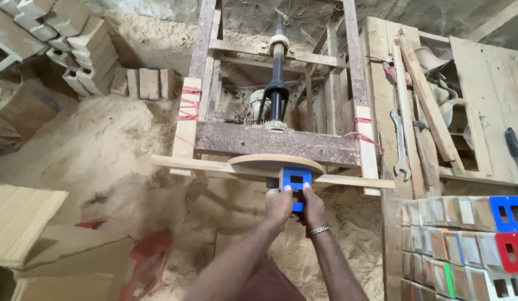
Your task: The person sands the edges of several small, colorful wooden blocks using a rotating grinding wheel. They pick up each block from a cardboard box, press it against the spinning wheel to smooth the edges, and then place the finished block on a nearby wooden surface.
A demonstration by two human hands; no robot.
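Note:
Both of my hands hold a small blue painted block (296, 179) with a rectangular hole through it. My left hand (278, 205) grips its left lower side. My right hand (313, 207), with a metal bracelet at the wrist, grips its right lower side. The block is pressed up against the edge of a round wooden disc (274, 162) on a rusty metal and wood machine frame (277, 142). A black vertical shaft (277, 78) rises behind the disc, beside a motor.
A wooden plank (214, 166) crosses under the disc. Stacked blocks, some blue, red and green (465, 239), sit at lower right. A spanner (401, 146) and boards lean at right. Sawdust covers the floor, cardboard boxes (64, 262) lie lower left, and raw wooden blocks (75, 39) are piled upper left.

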